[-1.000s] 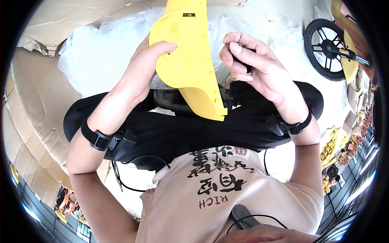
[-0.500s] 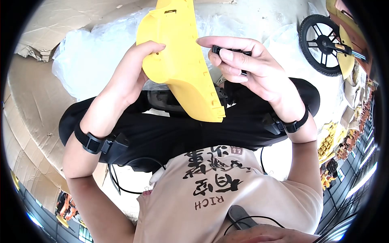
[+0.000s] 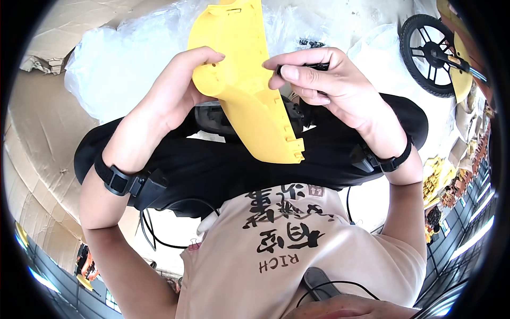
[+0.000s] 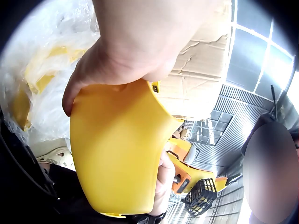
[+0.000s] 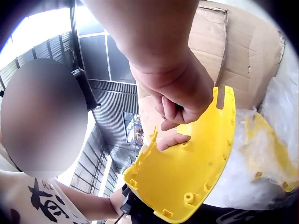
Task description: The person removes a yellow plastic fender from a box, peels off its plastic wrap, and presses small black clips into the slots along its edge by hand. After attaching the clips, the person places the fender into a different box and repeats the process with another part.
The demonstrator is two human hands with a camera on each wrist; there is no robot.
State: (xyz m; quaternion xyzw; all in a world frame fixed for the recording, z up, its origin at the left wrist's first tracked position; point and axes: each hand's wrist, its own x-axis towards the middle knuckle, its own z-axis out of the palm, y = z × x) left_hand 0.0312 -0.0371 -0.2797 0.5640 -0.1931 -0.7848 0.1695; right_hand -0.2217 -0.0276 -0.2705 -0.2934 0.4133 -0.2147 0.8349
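Observation:
My left hand (image 3: 183, 82) grips a curved yellow plastic shell (image 3: 241, 85) by its left edge, thumb on the near face, above my lap. In the right wrist view, the shell's hollow inner side (image 5: 175, 170) shows small posts and clips along its rims. The left wrist view has its smooth outer face (image 4: 117, 149). Between thumb and fingers, my right hand (image 3: 340, 82) pinches a small black part (image 3: 317, 66), mostly covered by the fingers. The right fingertips are right at the shell's right edge in the head view.
Crumpled clear plastic wrap (image 3: 119, 69) lies beyond my legs, with yellow pieces inside it (image 4: 44, 81). Cardboard (image 3: 48, 117) covers the left side. A black spoked wheel (image 3: 427, 56) stands at the right. Small black pieces (image 3: 312, 42) lie past my right hand.
The shell has tilted, bringing more of its clipped inner edge into the head view. My right hand has turned the black part in its fingers and moved left, closer to the shell's edge.

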